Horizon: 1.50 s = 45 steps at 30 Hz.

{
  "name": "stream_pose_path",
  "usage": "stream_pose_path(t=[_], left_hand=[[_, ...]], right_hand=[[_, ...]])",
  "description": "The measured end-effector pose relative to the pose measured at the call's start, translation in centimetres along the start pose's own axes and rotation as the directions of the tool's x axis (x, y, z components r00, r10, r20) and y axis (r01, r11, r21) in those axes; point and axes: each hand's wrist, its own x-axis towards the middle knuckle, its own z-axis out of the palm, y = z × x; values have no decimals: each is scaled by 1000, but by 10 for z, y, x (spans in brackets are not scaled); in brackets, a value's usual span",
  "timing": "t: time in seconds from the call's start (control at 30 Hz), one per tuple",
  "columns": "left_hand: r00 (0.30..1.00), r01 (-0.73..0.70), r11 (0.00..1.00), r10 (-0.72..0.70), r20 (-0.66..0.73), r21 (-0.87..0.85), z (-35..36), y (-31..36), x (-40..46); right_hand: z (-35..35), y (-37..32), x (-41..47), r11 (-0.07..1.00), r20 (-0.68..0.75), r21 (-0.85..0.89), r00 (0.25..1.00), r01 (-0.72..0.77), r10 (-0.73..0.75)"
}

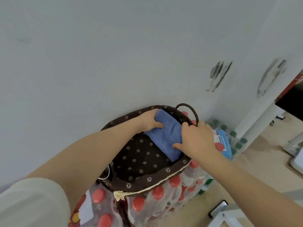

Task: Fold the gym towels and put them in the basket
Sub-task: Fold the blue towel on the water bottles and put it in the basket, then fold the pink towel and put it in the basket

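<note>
A folded blue towel [165, 133] lies tilted inside the basket [147, 181], against its far right side. The basket has a dark brown lining with small white flowers and a dark woven handle [188, 108]. My left hand [150, 120] grips the towel's far end, thumb on top. My right hand [196, 140] holds the towel's near right edge, fingers curled over it by the rim.
The basket stands on shrink-wrapped packs of red-capped bottles [157, 194], against a grey wall [114, 54]. Green-capped bottles [236, 141] and a blue package [223, 145] sit to the right. A white table leg [255, 122] and a metal frame [223, 213] stand on the tan floor.
</note>
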Motion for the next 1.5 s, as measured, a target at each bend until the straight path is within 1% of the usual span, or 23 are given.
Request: stream_pose_path(t=[0.1,0.17,0.2,0.23,0.27,0.33,0.37,0.4,0.47,0.5,0.53,0.67,0.77,0.87,0.93,1.0,1.07,1.1,1.17,1.23,1.3,1.4,1.5], left_hand=[[998,25,998,-23,-56,50,13,-6,9],[990,66,974,-37,-137,218,21,-7,10],[982,115,934,-54,-183,339,23,-6,8],[970,172,871,-68,-232,460,24,-5,5],[960,219,805,-75,-270,552,22,-3,3],[952,253,717,-66,-298,650,15,2,-3],[964,221,693,-48,-262,687,11,4,-5],[984,146,685,-25,-178,714,10,4,-8],[996,-55,724,-11,92,688,12,1,-15],[977,-127,748,-19,212,651,15,-3,-19],[960,-164,766,-21,279,622,18,-6,-23],[950,-179,789,-17,312,588,18,-13,-21],[929,-199,760,-56,366,619,9,-15,-25],[966,-154,704,-40,255,693,-5,-12,-45],[995,-74,691,7,97,719,-19,-6,-69],[997,-6,676,64,-50,737,-36,-5,-99],[970,35,674,155,-187,738,-50,-8,-140],[933,24,666,254,-257,746,-55,-11,-163],[882,42,658,329,-336,752,-60,-19,-212],[843,178,743,223,-490,645,-56,-33,-263],[787,370,779,27,-617,506,-45,-52,-312],[720,576,729,-239,-651,370,-19,-90,-391],[601,738,652,-520,-607,173,16,-114,-490]], right_hand=[[-3,-6,1,999,16,-43,1000,-6,7],[-3,-10,-3,992,-95,-125,995,0,-12],[-1,-11,-1,985,-176,-168,983,29,-59],[3,-11,1,973,-257,-200,953,113,-163],[4,-10,4,945,-289,-229,911,234,-296],[4,-6,13,801,-156,-263,796,538,-585],[4,-6,17,718,-18,-254,739,648,-673],[6,-5,21,687,116,-223,718,692,-686],[3,-1,25,700,266,-209,729,682,-631],[3,-1,26,712,301,-205,735,672,-607],[4,0,26,725,327,-191,740,662,-588],[6,1,28,753,406,-177,744,633,-530],[-1,-3,32,786,334,-76,758,614,-560],[-21,-11,34,828,91,108,824,551,-560],[-31,-23,35,799,-63,181,817,574,-573],[-38,-42,33,758,-184,228,791,611,-583],[-42,-67,26,704,-266,285,759,650,-594],[-45,-80,19,671,-291,321,744,668,-602],[-54,-108,3,596,-334,347,689,724,-643],[-65,-138,-19,519,-373,295,597,802,-710],[-75,-169,-45,427,-392,267,502,864,-771],[-81,-223,-97,294,-353,257,373,921,-858],[-71,-283,-170,140,-279,228,203,963,-939]])
